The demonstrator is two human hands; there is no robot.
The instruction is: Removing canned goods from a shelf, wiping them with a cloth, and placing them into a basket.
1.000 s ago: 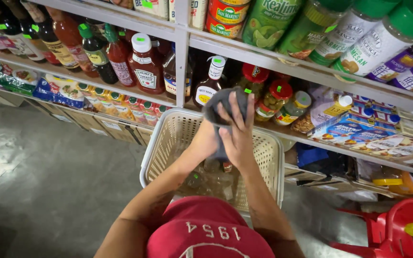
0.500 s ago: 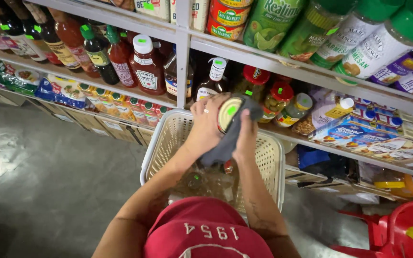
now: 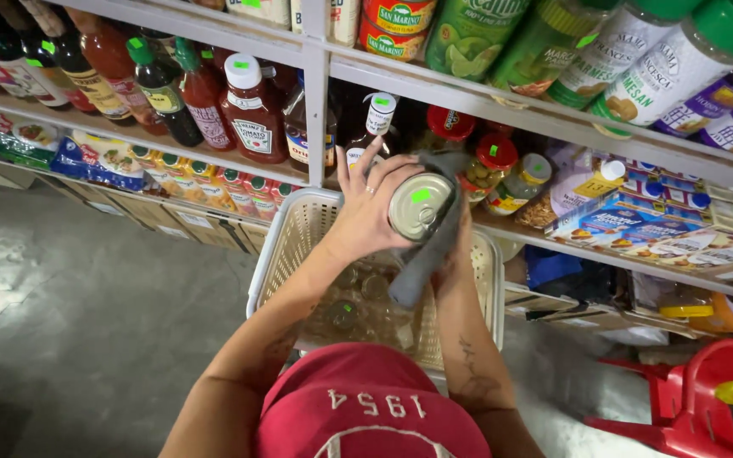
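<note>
My left hand [image 3: 365, 214] grips a metal can [image 3: 420, 206] from the left, fingers spread around its side. The can's silver end faces up and carries a small green sticker. My right hand [image 3: 460, 270] is under and behind the can, mostly hidden by a grey cloth [image 3: 424, 259] that it presses against the can's right side and that hangs down below it. Both hands are above a cream plastic basket [image 3: 297, 233] with several jars lying in its bottom.
Shelves run across the back with sauce bottles [image 3: 248, 110], jars [image 3: 492, 165], cans and green-lidded shakers [image 3: 680, 51]. Flat packets [image 3: 638, 225] lie on a lower shelf. A red plastic stool [image 3: 697, 390] stands at the lower right. Grey concrete floor [image 3: 69, 305] lies left. My red cap [image 3: 371, 416] fills the bottom.
The cloth covered the can's end a second ago. It has slid down to the can's side, and the silver end with the green sticker now shows.
</note>
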